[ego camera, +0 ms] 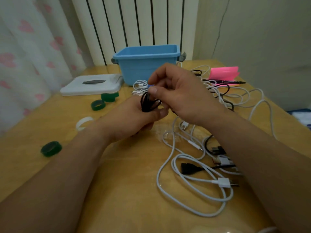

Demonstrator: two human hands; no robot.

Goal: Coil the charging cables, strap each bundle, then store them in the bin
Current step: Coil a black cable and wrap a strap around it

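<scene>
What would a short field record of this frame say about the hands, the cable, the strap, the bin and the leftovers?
left hand: grips coiled black cable bundle
right hand: pinches blue strap at the bundle's top
bin: blue, lid off, behind the hands; contents hidden
lid: white, flat, left of bin
spare straps: green rings and white ring on table, left side
loose cables: white and black, uncoiled, right side

I see a wooden table (117, 190). A blue bin (148, 68) sits far centre, a white lid (75, 89) left of it. Green strap rolls (98, 105) and a white strap ring (83, 123) lie left; loose white cables (223, 182) sprawl right, a pink notepad (223, 73) and pen (225, 82) beyond.
</scene>
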